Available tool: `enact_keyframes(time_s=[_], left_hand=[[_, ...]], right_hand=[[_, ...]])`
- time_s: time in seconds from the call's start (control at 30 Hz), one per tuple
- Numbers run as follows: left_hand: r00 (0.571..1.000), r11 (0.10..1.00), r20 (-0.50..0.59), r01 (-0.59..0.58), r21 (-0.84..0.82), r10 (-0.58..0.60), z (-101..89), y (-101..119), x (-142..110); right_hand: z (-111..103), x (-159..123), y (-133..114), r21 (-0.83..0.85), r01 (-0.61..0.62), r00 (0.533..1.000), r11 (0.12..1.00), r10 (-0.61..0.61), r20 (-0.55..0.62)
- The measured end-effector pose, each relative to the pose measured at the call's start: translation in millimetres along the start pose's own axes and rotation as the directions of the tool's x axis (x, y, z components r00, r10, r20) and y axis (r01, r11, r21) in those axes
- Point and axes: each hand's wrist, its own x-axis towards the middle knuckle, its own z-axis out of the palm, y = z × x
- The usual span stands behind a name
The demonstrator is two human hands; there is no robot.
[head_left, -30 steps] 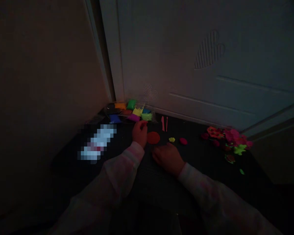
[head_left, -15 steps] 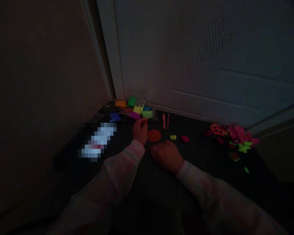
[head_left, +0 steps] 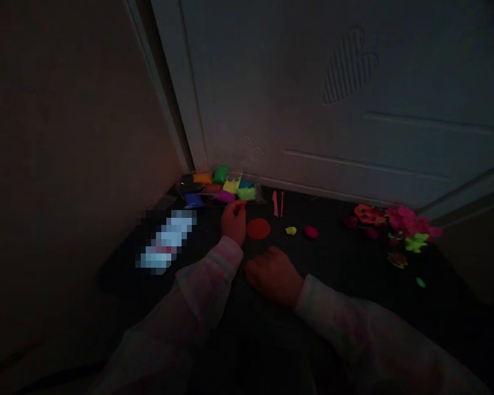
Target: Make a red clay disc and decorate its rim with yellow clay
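The scene is very dark. My left hand (head_left: 233,221) rests on the dark mat (head_left: 337,263), fingers curled, just left of a flat round orange clay disc (head_left: 258,228). Whether anything is in its fingers is hidden. My right hand (head_left: 274,274) lies knuckles up on the mat, a little below the disc, fingers bent under and out of sight. Beyond the left hand sits a pile of small coloured clay packets (head_left: 222,186).
Two thin pink modelling tools (head_left: 277,203) lie past the disc. A small yellow clay lump (head_left: 290,230) and a red lump (head_left: 311,232) are to its right. Finished pink, red and green clay flowers (head_left: 395,227) lie far right. A white door (head_left: 333,93) stands behind.
My right hand has drawn back slightly toward me and to the left. The left hand stays beside the disc. The view has shifted a little.
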Motion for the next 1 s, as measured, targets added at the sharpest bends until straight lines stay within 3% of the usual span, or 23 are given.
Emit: enact_keyframes(time_s=[0.07, 0.2, 0.37, 0.5, 0.67, 0.8, 0.87, 0.93, 1.0], left_hand=[[1.0, 1.0, 0.004, 0.004, -0.006, -0.003, 0.0, -0.2, 0.1], [1.0, 1.0, 0.013, -0.011, -0.017, 0.011, 0.1, -1.8, 0.8], [1.0, 1.0, 0.021, 0.004, 0.0, -0.004, -0.4, 0.0, 0.5], [1.0, 1.0, 0.02, 0.012, 0.001, -0.012, -0.8, 0.9, -0.1], [1.0, 1.0, 0.019, 0.011, 0.0, -0.011, -1.1, -0.7, 0.2], [1.0, 1.0, 0.013, 0.005, 0.0, -0.005, -1.3, -2.2, 1.3], [1.0, 1.0, 0.018, 0.008, -0.002, -0.008, -1.5, -2.5, 1.6], [1.0, 1.0, 0.023, 0.017, -0.004, -0.017, -1.6, -2.4, 1.8], [0.999, 1.0, 0.023, 0.025, -0.01, -0.025, -1.7, -2.1, 1.8]], right_hand=[[-0.2, 0.6, -1.7, 0.013, 0.038, 0.999, 0.999, -0.038, 0.012], [-1.1, 3.1, 4.0, -0.035, -0.182, 0.983, 0.983, 0.182, -0.02], [-0.1, 2.1, 3.0, 0.017, -0.022, 1.0, 1.0, 0.022, -0.007], [-0.3, 2.5, 4.9, -0.023, -0.19, 0.981, 0.982, 0.188, -0.045], [-0.7, 2.4, 0.8, 0.058, -0.005, 1.0, 0.998, 0.004, 0.003], [-1.1, 5.3, 5.6, 0.001, -0.232, 0.973, 0.973, 0.232, 0.0], [-0.9, 5.4, 4.8, 0.025, -0.178, 0.984, 0.984, 0.177, 0.015], [-0.9, 5.3, 2.8, 0.074, -0.014, 1.0, 0.997, 0.012, 0.029], [-1.2, 5.7, 2.9, 0.06, -0.002, 1.0, 0.998, 0.0, 0.025]])
